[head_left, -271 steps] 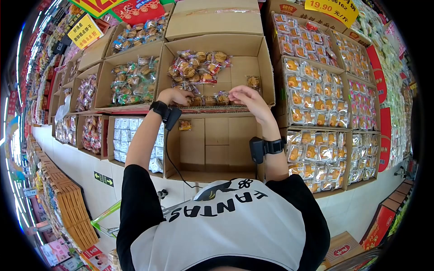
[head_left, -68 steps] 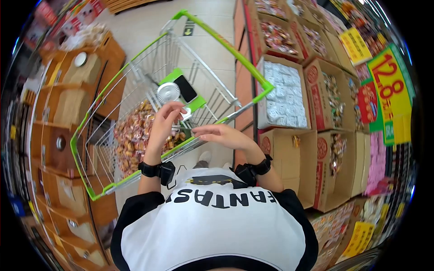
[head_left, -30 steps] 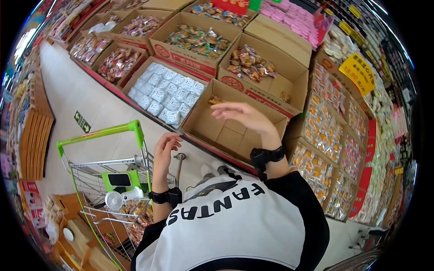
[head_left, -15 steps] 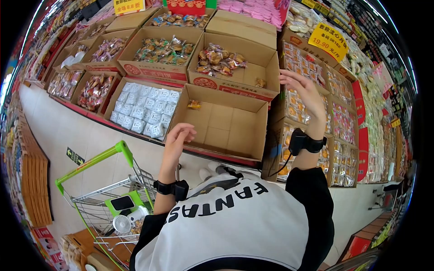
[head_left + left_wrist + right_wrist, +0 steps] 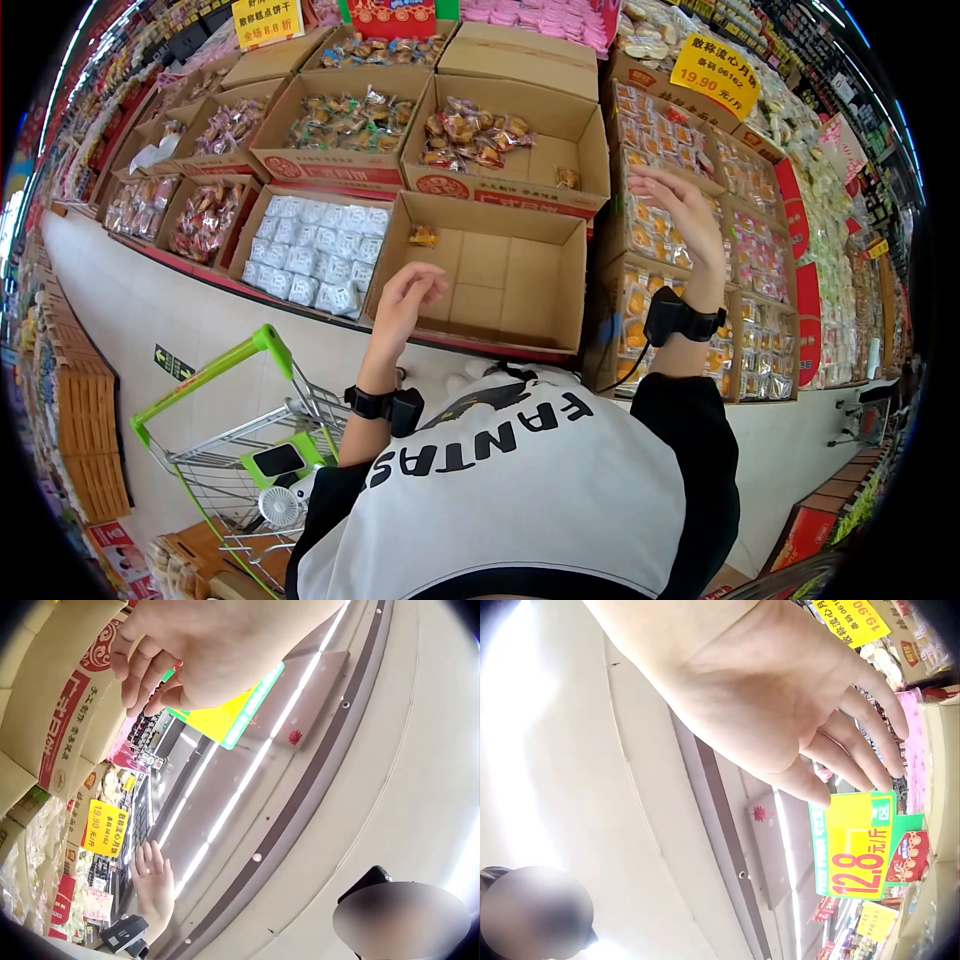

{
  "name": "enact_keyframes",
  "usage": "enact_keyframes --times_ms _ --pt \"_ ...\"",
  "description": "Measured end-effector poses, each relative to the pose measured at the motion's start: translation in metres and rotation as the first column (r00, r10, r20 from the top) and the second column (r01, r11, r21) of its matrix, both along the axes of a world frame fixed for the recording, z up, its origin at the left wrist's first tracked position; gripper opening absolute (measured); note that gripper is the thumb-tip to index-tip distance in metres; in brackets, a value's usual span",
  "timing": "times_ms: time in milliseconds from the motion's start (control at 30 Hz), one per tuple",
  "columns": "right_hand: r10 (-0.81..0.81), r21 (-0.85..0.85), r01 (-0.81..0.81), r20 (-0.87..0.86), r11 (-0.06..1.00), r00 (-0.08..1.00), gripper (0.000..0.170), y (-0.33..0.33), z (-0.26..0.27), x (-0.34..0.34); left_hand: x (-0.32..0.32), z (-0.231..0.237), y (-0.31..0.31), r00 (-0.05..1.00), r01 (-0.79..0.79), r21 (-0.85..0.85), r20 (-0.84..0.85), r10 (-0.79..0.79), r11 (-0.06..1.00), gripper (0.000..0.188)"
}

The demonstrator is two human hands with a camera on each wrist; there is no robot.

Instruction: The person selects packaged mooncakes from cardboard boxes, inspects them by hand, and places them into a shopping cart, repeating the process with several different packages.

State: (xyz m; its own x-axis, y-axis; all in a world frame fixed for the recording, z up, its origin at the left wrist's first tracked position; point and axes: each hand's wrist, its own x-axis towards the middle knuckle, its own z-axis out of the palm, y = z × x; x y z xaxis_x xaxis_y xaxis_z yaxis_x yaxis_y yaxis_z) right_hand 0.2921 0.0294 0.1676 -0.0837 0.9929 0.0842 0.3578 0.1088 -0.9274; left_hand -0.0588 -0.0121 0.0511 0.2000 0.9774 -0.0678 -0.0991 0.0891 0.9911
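In the head view my left hand [image 5: 402, 308] hovers by the front left corner of a nearly bare cardboard box [image 5: 490, 318], fingers loosely bent around nothing. One wrapped pastry [image 5: 423, 236] lies in that box's far left corner. My right hand [image 5: 688, 212] is raised over trays of packaged yellow pastries [image 5: 650, 228], fingers extended and holding nothing. Behind the nearly bare box, another carton [image 5: 556, 140] has a pile of wrapped pastries [image 5: 470, 133] at its left and one more pastry [image 5: 568, 178] at its right. The wrist views show the left palm [image 5: 217, 652] and right palm [image 5: 750, 697] bare.
White wrapped packets [image 5: 310, 250] fill a box to the left. A shopping cart [image 5: 215, 380] with a green handle stands at lower left, carrying a phone [image 5: 278, 460] and a small white fan [image 5: 282, 506]. Price signs [image 5: 708, 75] stand behind the boxes.
Since the cart was in front of me, I have turned back to the boxes. My right hand has swung right, off the nearly bare box to above the packaged pastries. Both hands stay without anything.
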Motion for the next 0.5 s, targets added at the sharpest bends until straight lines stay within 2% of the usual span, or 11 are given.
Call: enact_keyframes --times_ms 100,300,500 --pt "0.015 -0.01 -0.015 0.011 1.0 1.0 0.031 0.01 -0.005 0.0 0.0 0.0 0.005 1.0 -0.002 -0.007 0.012 0.002 1.0 0.016" --pt "0.012 -0.073 -0.014 -0.023 0.997 1.0 0.031 0.043 -0.032 0.003 0.001 0.002 0.018 0.997 0.001 0.026 -0.072 0.001 1.0 0.018" --pt "0.038 -0.107 -0.034 0.033 0.994 0.999 0.033 0.076 -0.054 0.005 0.008 0.003 0.046 0.995 0.007 0.009 -0.098 -0.006 1.0 0.018"
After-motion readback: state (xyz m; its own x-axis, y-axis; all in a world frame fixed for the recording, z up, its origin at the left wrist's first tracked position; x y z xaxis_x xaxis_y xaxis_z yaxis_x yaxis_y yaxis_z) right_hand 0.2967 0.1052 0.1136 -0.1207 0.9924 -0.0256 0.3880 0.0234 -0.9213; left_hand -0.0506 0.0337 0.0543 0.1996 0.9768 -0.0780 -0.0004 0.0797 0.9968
